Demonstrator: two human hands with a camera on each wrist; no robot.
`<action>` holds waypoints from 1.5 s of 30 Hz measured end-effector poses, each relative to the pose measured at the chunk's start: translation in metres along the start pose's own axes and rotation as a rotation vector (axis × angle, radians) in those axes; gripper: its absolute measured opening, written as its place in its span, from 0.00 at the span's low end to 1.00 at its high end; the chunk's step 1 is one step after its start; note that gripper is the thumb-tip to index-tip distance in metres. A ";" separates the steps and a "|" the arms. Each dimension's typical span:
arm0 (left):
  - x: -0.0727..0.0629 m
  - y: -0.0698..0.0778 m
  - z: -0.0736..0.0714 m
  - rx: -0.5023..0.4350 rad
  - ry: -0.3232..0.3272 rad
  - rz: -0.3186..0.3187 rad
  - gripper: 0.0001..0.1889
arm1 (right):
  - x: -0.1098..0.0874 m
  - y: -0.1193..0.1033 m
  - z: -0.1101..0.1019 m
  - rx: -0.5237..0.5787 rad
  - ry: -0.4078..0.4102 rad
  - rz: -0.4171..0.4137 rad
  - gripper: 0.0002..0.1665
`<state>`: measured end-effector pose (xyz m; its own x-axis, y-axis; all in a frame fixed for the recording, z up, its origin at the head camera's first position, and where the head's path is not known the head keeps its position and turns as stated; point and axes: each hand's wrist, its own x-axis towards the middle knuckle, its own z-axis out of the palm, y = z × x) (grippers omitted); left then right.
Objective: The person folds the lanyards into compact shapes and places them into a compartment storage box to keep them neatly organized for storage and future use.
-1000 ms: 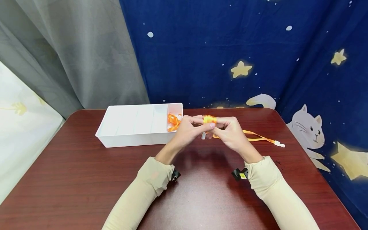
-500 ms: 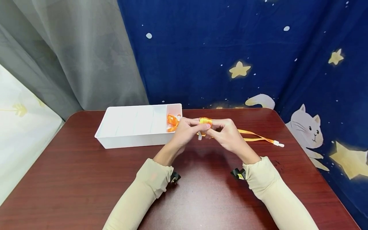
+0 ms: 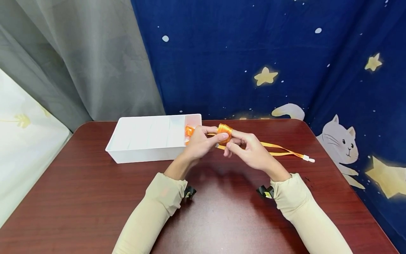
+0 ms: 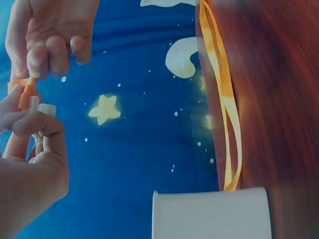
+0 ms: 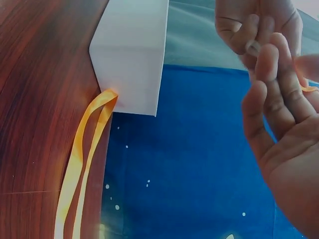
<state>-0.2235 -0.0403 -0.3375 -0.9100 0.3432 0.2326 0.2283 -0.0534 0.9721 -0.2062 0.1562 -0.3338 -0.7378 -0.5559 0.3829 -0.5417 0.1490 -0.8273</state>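
My left hand (image 3: pixel 201 143) pinches a wound-up orange lanyard (image 3: pixel 223 131) between thumb and fingers, above the table. A white plastic end piece (image 4: pixel 47 109) sticks out beside the left fingers in the left wrist view. My right hand (image 3: pixel 250 150) is at the coil's right side, its index finger reaching to the coil and its thumb held apart. The right middle, ring and little fingers hang loosely bent below. A second orange lanyard (image 3: pixel 279 145) lies on the table behind the hands, with a white clip (image 3: pixel 308 158) at its right end.
A white divided box (image 3: pixel 152 155) stands at the back left of the reddish-brown table (image 3: pixel 79 197). Its right compartment holds more orange lanyard (image 3: pixel 189 130), partly hidden by the left hand. A grey curtain (image 3: pixel 117 63) and a blue star-patterned curtain (image 3: pixel 215 60) hang behind.
The coil has tipped upright and shifted slightly left with the left hand. The right thumb has come away from the coil, and the right fingers have loosened.
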 end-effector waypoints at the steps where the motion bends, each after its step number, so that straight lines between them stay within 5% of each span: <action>1: 0.000 0.000 -0.001 0.011 0.002 -0.002 0.10 | 0.000 0.001 0.000 0.006 -0.003 -0.003 0.24; 7: 0.000 0.001 -0.005 0.099 0.007 0.035 0.10 | -0.001 0.005 0.003 0.034 0.028 -0.036 0.24; 11: 0.001 0.003 -0.005 0.150 0.002 0.082 0.09 | 0.001 0.007 0.008 0.041 0.125 -0.102 0.19; 17: -0.001 0.007 -0.005 0.150 0.013 0.117 0.08 | 0.005 0.007 0.017 0.067 0.270 -0.179 0.11; 25: -0.004 0.010 -0.014 0.125 0.052 0.172 0.08 | 0.009 0.006 0.025 0.100 0.323 -0.221 0.13; 33: -0.004 0.012 -0.031 0.194 0.259 0.159 0.10 | 0.015 0.015 0.029 0.080 0.319 -0.139 0.15; 40: -0.001 0.011 -0.039 0.347 0.493 0.278 0.08 | 0.029 0.022 0.051 0.054 0.332 -0.035 0.18; 45: 0.003 0.002 -0.053 0.442 0.561 0.275 0.09 | 0.038 0.035 0.058 -0.006 0.338 -0.003 0.26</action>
<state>-0.2442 -0.0893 -0.3337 -0.8130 -0.1625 0.5591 0.4813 0.3526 0.8025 -0.2305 0.0930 -0.3722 -0.8278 -0.2538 0.5004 -0.5452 0.1531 -0.8242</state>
